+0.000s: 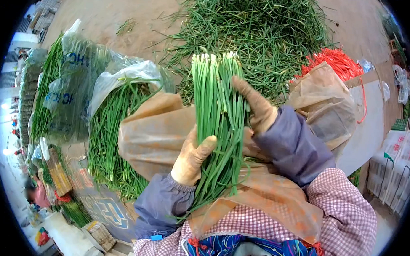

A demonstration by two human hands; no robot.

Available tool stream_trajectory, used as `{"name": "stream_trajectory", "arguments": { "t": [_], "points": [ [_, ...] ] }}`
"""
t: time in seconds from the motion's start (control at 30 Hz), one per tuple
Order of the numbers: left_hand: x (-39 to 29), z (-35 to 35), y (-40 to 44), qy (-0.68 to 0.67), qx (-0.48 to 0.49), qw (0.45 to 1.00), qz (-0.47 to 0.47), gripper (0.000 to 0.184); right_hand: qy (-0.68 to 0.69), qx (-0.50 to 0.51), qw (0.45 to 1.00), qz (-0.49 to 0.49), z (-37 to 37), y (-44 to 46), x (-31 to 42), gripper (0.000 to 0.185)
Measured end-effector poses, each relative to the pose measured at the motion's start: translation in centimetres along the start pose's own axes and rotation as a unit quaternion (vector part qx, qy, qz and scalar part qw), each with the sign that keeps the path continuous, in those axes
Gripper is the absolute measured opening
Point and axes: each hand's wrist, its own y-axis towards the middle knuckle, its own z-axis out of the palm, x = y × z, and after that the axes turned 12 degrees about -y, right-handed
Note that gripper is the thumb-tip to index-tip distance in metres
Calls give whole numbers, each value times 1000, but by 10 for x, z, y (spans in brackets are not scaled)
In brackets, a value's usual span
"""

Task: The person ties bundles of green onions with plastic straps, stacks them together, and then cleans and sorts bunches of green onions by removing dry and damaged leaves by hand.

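My left hand [192, 157], in a pale glove, is wrapped round the lower part of a bunch of chives [218, 96], its thumb across the front. The stalks stand upright with their pale cut ends level at the top, and the loose leaf tips hang down over my lap. My right hand [257, 105], also gloved, lies along the right side of the bunch with its fingers stretched out, the fingertips at the upper stalks. A tan plastic apron [159, 130] covers my lap and knees.
Ahead on the floor lies a heap of loose green leaves [255, 29]. Chives in plastic bags [72, 88] and another open pile of chives [111, 133] stand at left. Red ties [333, 65] lie at right by a pale board [367, 121]; white boxes [393, 168] stand farther right.
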Motion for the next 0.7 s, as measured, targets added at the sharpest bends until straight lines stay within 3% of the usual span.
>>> {"name": "stream_trajectory", "arguments": {
  "t": [0.1,0.17,0.2,0.3,0.37,0.4,0.43,0.5,0.57,0.7],
  "points": [
    [-13,-7,21,44,-8,998,-50,70,53,-6,997,63,24,-11,-18,41],
    [-27,2,41,129,-7,986,-104,58,-9,-73,997,33,20,0,-34,39],
    [-29,5,50,157,-19,979,-130,55,73,-82,991,79,10,9,-46,38],
    [-37,-1,88,157,-18,957,-243,48,34,-161,985,47,-12,27,-58,50],
    [-30,-28,133,103,-42,925,-364,47,52,-202,955,213,-34,40,-47,64],
    [-20,-65,161,80,-108,876,-463,45,59,-212,941,255,-91,69,-86,75],
    [-16,-65,184,124,-126,862,-475,45,34,-188,950,247,-98,70,-70,82],
    [9,-98,222,148,-124,864,-464,45,124,-181,947,235,-162,105,-108,79],
    [26,-105,236,84,-166,842,-507,47,173,-140,943,245,-177,114,-106,76],
    [12,-78,219,204,-79,917,-334,49,132,-155,955,214,-183,133,-117,67]
  ]
}}
